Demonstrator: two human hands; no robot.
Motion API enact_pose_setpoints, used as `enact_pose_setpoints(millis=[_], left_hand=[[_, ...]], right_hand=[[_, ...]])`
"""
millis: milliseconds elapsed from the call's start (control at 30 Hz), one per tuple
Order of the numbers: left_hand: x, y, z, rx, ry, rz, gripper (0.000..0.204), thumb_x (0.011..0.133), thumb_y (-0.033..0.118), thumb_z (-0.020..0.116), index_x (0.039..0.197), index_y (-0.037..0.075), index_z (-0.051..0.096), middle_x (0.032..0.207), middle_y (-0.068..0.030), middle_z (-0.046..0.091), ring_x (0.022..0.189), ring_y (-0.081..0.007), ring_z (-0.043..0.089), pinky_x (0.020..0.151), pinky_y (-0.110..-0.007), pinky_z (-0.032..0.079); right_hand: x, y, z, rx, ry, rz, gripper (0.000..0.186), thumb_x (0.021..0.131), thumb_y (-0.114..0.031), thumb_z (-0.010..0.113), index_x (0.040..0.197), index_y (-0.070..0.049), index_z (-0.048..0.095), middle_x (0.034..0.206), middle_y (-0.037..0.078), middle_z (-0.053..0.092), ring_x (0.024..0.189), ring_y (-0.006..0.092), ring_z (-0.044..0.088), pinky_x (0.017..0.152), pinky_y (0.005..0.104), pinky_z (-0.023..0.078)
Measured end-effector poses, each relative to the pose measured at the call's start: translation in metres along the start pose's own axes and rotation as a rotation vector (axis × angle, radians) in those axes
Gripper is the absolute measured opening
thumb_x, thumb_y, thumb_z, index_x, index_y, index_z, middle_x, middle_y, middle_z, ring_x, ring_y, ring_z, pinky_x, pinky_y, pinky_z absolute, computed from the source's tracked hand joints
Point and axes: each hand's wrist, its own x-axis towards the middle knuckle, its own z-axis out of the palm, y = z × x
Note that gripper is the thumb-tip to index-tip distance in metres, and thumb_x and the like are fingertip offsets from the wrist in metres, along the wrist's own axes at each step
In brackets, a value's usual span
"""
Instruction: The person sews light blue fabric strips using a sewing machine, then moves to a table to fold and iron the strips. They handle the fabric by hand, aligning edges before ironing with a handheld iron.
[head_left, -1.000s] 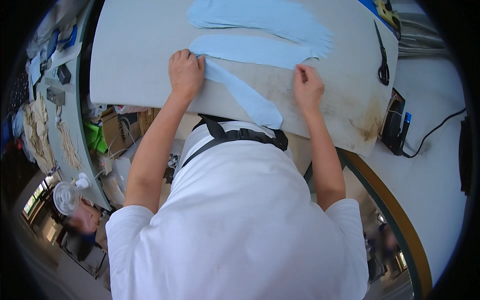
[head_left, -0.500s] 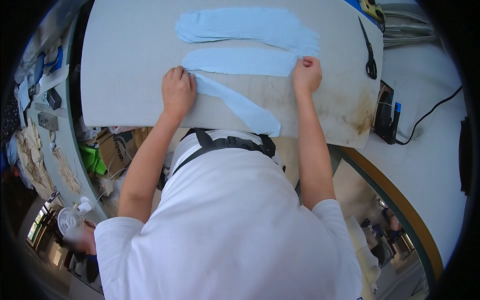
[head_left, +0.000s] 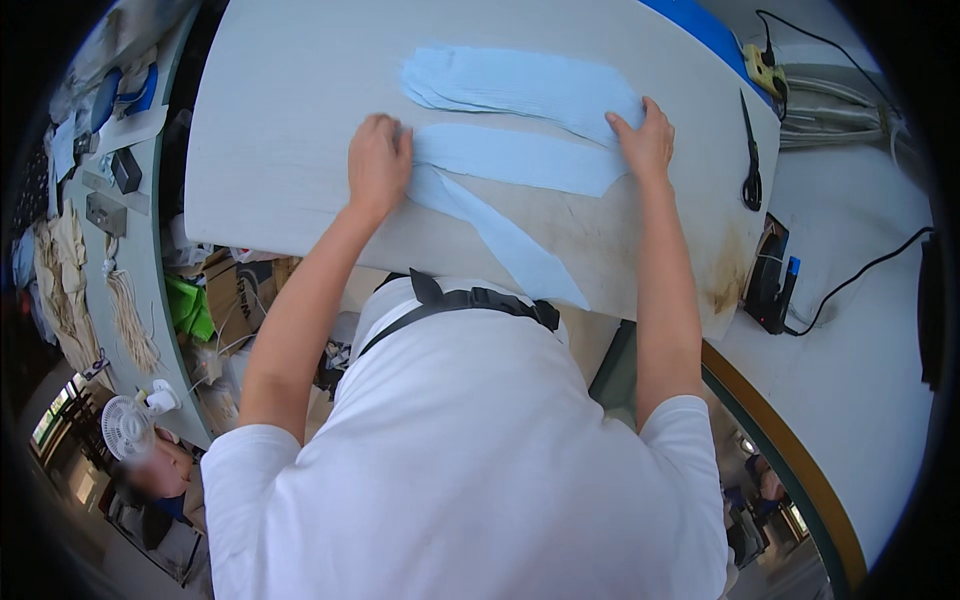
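On the pale work table [head_left: 290, 120] lies a stack of light blue cloth pieces [head_left: 520, 85], its layers slightly fanned. Just nearer is a single wide light blue cloth strip [head_left: 520, 155]. A narrower light blue cloth piece [head_left: 500, 235] slants from under that strip's left end down past the table's near edge. My left hand [head_left: 380, 168] is beside the left ends of the strip and the narrow piece; its fingers are bent and blurred, so their grip is unclear. With thumb and fingers apart, my right hand [head_left: 648, 140] is at the right end of the stack.
Black scissors [head_left: 751, 160] lie near the table's right edge. Beyond it are a dark device [head_left: 768, 280] with a cord and a yellowish power socket [head_left: 765, 70]. A side bench [head_left: 145, 190] with clutter runs along the left, with a white fan [head_left: 128, 425] below.
My right hand has let go of the strip's right end, opened, and shifted to the stack's right end. My left hand has moved away and left from the narrow piece's end. The view has shifted.
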Motion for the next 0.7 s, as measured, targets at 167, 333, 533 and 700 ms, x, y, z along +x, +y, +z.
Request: enact_pose_setpoints(millis=[167, 333, 533, 700], left_hand=[[0.083, 0.004, 0.021, -0.013, 0.07, -0.363, 0.057, 0.082, 0.035, 0.081, 0.117, -0.006, 0.064, 0.124, -0.0208, 0.059, 0.112, -0.039, 0.058, 0.094, -0.047, 0.049], [0.1, 0.025, 0.037, 0.101, -0.068, -0.244, 0.056, 0.076, 0.038, 0.084, 0.109, -0.005, 0.07, 0.131, -0.0195, 0.056, 0.12, -0.0396, 0.055, 0.1, -0.047, 0.048], [0.116, 0.019, 0.033, -0.223, -0.082, -0.197, 0.039, 0.078, 0.028, 0.081, 0.096, -0.005, 0.07, 0.099, -0.0211, 0.069, 0.092, -0.0353, 0.066, 0.083, -0.043, 0.052], [0.138, 0.029, 0.018, -0.169, -0.072, -0.179, 0.036, 0.08, 0.023, 0.078, 0.102, -0.005, 0.068, 0.093, -0.022, 0.072, 0.082, -0.036, 0.068, 0.079, -0.043, 0.053]], right_hand=[[0.014, -0.011, 0.002, -0.008, -0.151, -0.001, 0.064, 0.081, -0.044, 0.079, 0.129, -0.005, 0.064, 0.127, 0.018, 0.066, 0.122, 0.0368, 0.057, 0.101, 0.0495, 0.046], [0.021, -0.007, 0.011, 0.054, -0.293, 0.01, 0.053, 0.083, -0.04, 0.077, 0.121, -0.004, 0.069, 0.109, 0.019, 0.073, 0.109, 0.0372, 0.066, 0.093, 0.0503, 0.05], [0.031, -0.02, -0.026, 0.166, -0.316, 0.022, 0.045, 0.086, -0.036, 0.073, 0.117, -0.004, 0.071, 0.107, 0.02, 0.073, 0.101, 0.0367, 0.068, 0.092, 0.052, 0.049], [0.051, -0.031, -0.009, 0.021, -0.115, -0.1, 0.044, 0.087, -0.035, 0.072, 0.118, -0.004, 0.07, 0.116, 0.018, 0.07, 0.113, 0.037, 0.061, 0.097, 0.0499, 0.046]])
